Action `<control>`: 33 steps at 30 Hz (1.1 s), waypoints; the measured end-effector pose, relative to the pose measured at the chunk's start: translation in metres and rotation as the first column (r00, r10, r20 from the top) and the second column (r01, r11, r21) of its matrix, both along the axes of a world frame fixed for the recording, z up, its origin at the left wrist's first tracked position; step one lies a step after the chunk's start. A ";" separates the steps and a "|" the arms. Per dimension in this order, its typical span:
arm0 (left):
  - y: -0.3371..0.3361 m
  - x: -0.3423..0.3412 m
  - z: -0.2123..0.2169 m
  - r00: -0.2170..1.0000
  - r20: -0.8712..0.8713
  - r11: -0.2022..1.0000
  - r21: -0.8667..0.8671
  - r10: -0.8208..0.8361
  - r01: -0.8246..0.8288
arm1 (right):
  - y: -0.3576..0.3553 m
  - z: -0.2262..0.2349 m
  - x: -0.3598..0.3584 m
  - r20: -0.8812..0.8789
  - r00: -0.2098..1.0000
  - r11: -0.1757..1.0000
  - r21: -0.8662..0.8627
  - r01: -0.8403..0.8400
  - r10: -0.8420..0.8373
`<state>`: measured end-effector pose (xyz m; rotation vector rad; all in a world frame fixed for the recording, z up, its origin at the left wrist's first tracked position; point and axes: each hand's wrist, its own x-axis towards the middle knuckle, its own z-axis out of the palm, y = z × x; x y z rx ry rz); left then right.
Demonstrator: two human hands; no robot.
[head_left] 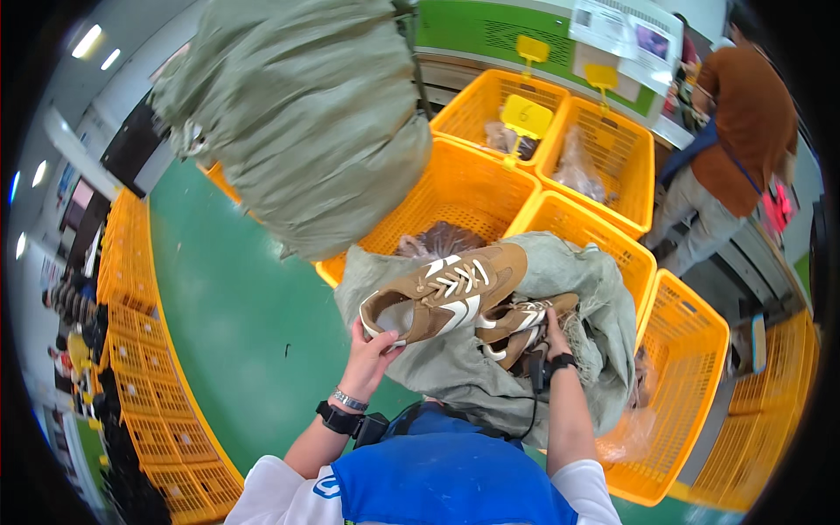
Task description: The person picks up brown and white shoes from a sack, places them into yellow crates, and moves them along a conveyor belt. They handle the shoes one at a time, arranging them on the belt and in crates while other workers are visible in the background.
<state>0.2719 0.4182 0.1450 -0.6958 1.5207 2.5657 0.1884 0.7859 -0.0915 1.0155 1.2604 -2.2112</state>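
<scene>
Two hands worked at the grey-green sack (455,378): the left hand (374,355) pinched a brown-and-white shoe (451,296) by its heel above it, likely keeping it clear, while the right hand (557,335) grasped another shoe (496,325) in its mouth. Behind the sack, a numbered yellow tag (539,122) presumably distinguished orange crates (477,175); the papers' (604,31) print looked too small to read.

You're in a workshop or warehouse hall, shoe goods by the look. Signs around you: green floor (254,341), left of centre; yellow crates (713,359) on the right, some with yellow tags (528,116); crate stacks (162,437) down the left; bulging sack (315,114), top; strip lights (87,41), upper left; co-worker (748,122), upper right; brown shoe (503,267), mid-frame.
</scene>
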 end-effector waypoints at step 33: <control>-0.606 0.077 -0.018 0.918 -0.072 0.360 -0.905 0.391 -0.224 | -0.906 0.181 -0.003 -0.582 -0.121 0.288 0.560 -0.777 0.804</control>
